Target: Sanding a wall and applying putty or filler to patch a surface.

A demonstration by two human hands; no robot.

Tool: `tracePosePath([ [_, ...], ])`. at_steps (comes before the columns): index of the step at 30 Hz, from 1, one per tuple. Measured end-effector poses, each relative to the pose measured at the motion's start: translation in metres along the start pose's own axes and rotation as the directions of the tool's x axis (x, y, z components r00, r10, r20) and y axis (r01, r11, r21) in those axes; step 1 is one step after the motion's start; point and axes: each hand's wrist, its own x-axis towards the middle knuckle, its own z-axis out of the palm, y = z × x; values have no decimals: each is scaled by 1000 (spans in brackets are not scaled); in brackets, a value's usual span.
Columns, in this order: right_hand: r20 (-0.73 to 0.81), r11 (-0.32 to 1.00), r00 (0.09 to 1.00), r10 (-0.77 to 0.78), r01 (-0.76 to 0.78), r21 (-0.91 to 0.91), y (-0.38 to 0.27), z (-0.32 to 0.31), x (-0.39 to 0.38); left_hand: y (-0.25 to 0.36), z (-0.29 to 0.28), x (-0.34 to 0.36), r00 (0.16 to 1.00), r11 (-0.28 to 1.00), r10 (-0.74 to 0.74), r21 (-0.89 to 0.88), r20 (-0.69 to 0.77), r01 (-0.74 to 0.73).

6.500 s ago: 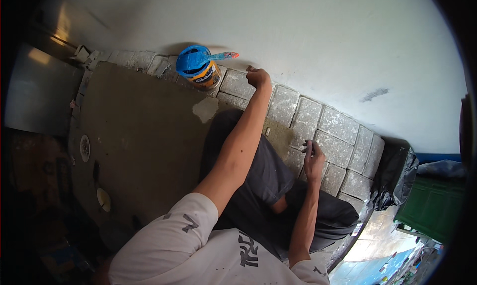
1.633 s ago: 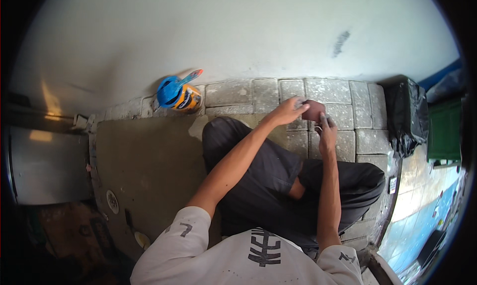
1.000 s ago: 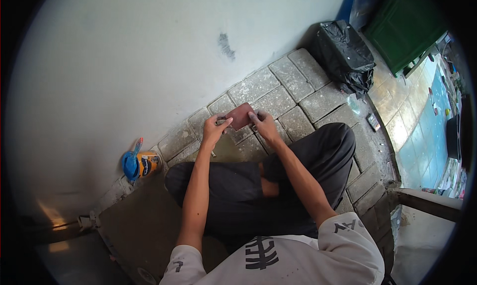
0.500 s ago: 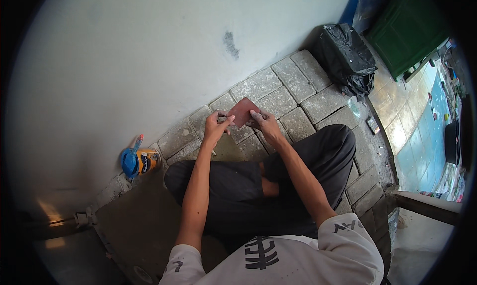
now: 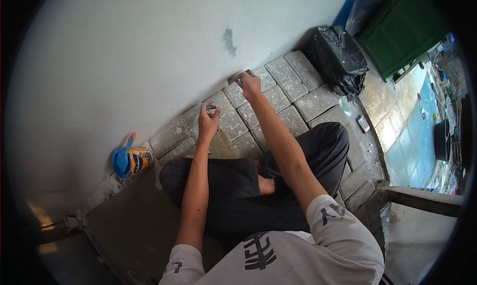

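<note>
Against the lower part of the white wall [image 5: 149, 51], my right hand [image 5: 250, 85] grips a reddish-brown piece of sandpaper [image 5: 235, 78]. Its sheet is seen nearly edge-on, close to the wall; whether it touches the surface I cannot tell. Lower and to the left, my left hand [image 5: 208, 120] hovers over the paving with thumb and curled fingers apart, holding nothing. A dark grey scuffed patch [image 5: 229, 42] marks the wall above my right hand.
Grey paving blocks [image 5: 278, 99] run along the wall's foot. An orange can [image 5: 140, 160] with a blue-covered top and a brush-like handle stands at left. A black plastic bag [image 5: 340, 61] and a green panel [image 5: 402, 31] are at the far right. Fine dust [image 5: 222, 145] lies before my legs.
The sandpaper has left my left hand's grasp and moved up to the wall in my right hand. My left hand has shifted slightly left and opened.
</note>
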Motion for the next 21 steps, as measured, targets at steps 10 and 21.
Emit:
tracePosePath([
  [10,-188,972,958,216,-191,139,52,18,32,15,0,-4,989,1000,25,15,148,-27],
  [21,-231,982,959,162,-134,131,46,45,17,-5,6,-2,963,991,105,51,247,-121],
])
